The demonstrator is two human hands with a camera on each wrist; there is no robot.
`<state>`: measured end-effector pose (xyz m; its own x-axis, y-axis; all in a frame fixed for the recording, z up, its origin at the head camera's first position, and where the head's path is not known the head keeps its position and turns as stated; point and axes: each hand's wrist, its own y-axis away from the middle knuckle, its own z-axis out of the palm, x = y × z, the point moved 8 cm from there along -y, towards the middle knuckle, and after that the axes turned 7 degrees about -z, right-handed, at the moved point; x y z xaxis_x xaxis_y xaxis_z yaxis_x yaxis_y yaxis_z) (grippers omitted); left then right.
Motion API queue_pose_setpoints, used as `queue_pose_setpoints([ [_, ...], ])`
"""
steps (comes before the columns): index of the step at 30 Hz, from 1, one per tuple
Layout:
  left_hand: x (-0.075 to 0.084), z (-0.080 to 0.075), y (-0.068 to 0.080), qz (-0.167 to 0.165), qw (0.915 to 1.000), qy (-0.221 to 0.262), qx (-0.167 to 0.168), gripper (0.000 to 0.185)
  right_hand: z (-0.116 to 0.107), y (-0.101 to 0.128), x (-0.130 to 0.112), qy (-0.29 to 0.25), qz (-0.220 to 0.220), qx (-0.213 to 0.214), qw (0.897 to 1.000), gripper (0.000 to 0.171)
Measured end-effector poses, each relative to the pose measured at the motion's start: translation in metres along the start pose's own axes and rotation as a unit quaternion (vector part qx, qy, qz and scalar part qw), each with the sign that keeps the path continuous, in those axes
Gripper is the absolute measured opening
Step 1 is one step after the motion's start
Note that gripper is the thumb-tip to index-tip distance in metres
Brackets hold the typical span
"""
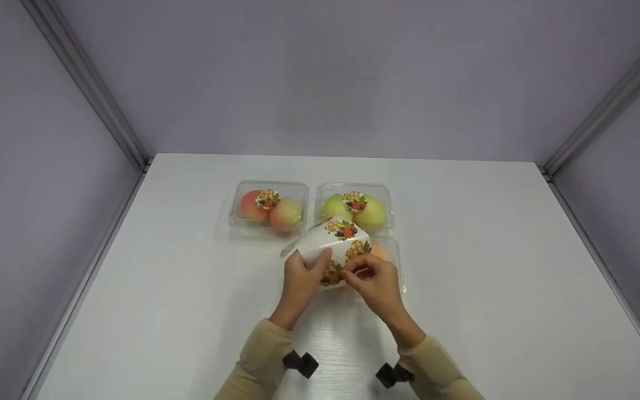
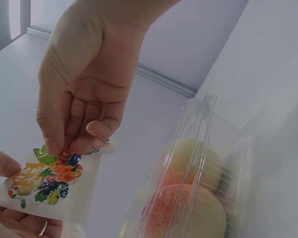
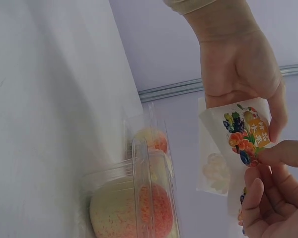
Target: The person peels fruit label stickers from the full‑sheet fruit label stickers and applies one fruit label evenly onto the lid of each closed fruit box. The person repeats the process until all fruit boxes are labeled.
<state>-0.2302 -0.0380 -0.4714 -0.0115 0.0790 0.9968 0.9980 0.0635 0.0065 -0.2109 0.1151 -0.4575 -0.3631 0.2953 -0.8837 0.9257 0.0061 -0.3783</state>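
Left box: clear plastic box (image 1: 268, 206), upper left of centre in the head view, lid shut, two reddish peaches inside, fruit sticker on top.
Left hand: left hand (image 1: 301, 280) at frame centre, fingers curled round the near-left edge of the sticker sheet (image 1: 335, 241); thumb on top. Left wrist view shows fingertips (image 2: 64, 145) pinching the sheet just above a printed fruit picture.
Sticker sheet, place: held up off the table between both hands, over the front box, lower centre of the head view.
Sticker sheet, lie: long axis runs from lower left to upper right in the head view, far end tilted up toward the back boxes; printed side faces up.
Sticker sheet, handling (judgement): light, thin, floppy paper; bends under its own weight, creases easily; glossy backing probably slippery. Best held by the bare margins, a sticker taken at its edge with a fingertip pinch.
Right hand: right hand (image 1: 373, 281) just right of centre, thumb and forefinger closed in a narrow pinch on a sticker at the sheet's near edge; right wrist view shows this at lower right.
Front box: clear box (image 1: 395, 261) partly hidden under sheet and hands, peach visible.
Right back box: box (image 1: 356, 206) with two yellow-green peaches, sticker on lid.
Table: white table (image 1: 492, 278).
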Motion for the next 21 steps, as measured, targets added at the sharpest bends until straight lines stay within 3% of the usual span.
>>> queue_pose_setpoints([
  [21, 0.003, -0.017, -0.009, 0.004, 0.9997, 0.000, 0.024, 0.035, -0.005, 0.001, 0.002, -0.020, 0.001, 0.007, 1.000, 0.005],
])
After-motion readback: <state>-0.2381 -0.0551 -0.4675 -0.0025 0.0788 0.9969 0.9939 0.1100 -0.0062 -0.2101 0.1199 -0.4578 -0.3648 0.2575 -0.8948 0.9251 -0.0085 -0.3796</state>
